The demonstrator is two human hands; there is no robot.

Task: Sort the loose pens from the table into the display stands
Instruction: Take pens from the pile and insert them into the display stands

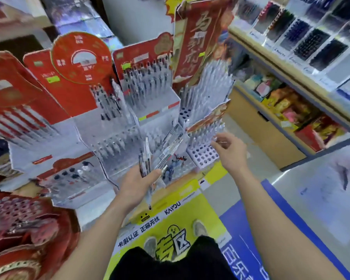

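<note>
Head view: pens [166, 150] were gripped by the left hand [137, 182]; one was possibly pinched by the right hand [231, 153], blurred.

This is a stationery shop. White tiered display stands [156, 110] with red cardboard header cards stand crowded together, their holed racks packed with upright clear plastic pens [143, 85]. To the right, a pale wooden shelf unit [257, 128] carries slanted compartments of dark pens with small labels along its edge, and colourful packets [287, 102] sit on the shelf below. A yellow printed promotional panel [192, 211] fronts the display.
</note>
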